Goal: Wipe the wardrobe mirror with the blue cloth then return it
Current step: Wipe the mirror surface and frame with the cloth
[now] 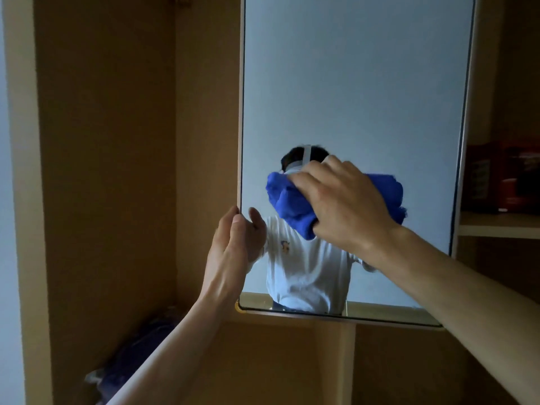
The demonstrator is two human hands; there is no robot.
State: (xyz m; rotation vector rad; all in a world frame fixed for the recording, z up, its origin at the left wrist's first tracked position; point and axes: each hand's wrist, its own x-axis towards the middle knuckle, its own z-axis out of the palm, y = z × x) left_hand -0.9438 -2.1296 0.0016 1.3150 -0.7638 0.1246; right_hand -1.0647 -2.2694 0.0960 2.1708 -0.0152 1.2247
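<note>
At the far left of the frame ran the wooden side panel of the wardrobe (111,141), and in the lower left a dark, blurred bundle (137,355) lay in the open compartment; what it was could not be told. Moving right, the left hand (233,247) came up from the bottom of the frame and held the left edge of the mirror (350,83), its grip wrapped round the door's edge with the fingers pressed on the glass side, steadying the door.

In the middle of the frame, low on the glass, the right hand (342,203) lay flat over the blue cloth (292,206), its grip spread and pressing the bunched cloth against the mirror rather than pinching it. The cloth showed on both sides of the hand. The reflection of the person in a white shirt showed below it.

At the right edge, shelves (499,223) held dark red items too dim to name.

The wiping step appeared to be in hand, with only the lower middle of the glass under the cloth. The next move would likely call for sweeping strokes across the upper glass and towards the right edge, with steady pressure while the left hand braced the door. Where the cloth belongs was not shown.
</note>
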